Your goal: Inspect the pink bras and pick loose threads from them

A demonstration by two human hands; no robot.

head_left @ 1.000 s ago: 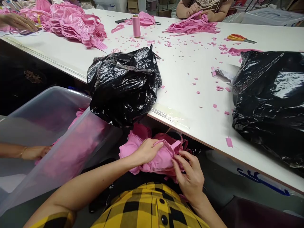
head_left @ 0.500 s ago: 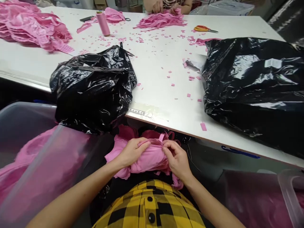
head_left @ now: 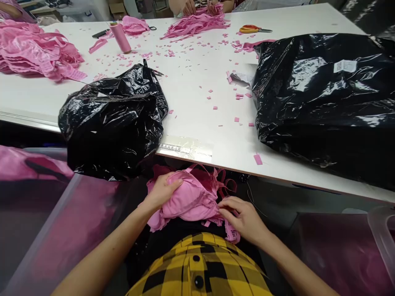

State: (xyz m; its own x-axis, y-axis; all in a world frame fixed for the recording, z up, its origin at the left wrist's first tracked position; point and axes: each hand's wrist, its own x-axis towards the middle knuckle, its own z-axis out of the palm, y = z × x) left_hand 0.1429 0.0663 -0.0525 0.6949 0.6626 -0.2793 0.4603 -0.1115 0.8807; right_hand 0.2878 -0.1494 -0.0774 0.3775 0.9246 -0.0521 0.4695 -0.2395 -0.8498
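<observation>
A pink bra (head_left: 188, 197) with padded cups, thin straps and lace trim lies over my lap, just below the table's front edge. My left hand (head_left: 162, 191) is closed on the cup at its left side, the thumb on top and the other fingers hidden under the fabric. At the bra's right edge, my right hand (head_left: 239, 216) pinches the fabric between thumb and fingertips. Darker pink straps (head_left: 226, 185) loop up behind the cup, close to the table edge.
The white table (head_left: 191, 119) holds two black plastic bags (head_left: 114, 119), pink scraps, a thread spool (head_left: 121, 38), scissors (head_left: 251, 29) and a pile of pink garments (head_left: 33, 51). Clear bins stand at left (head_left: 61, 218) and right (head_left: 378, 230). Across the table, a person's hands (head_left: 188, 7) handle pink straps.
My view has swung right. The bra's cup has turned more upward, and my right hand has slid down its right edge. At left, pink garments have risen above the bin.
</observation>
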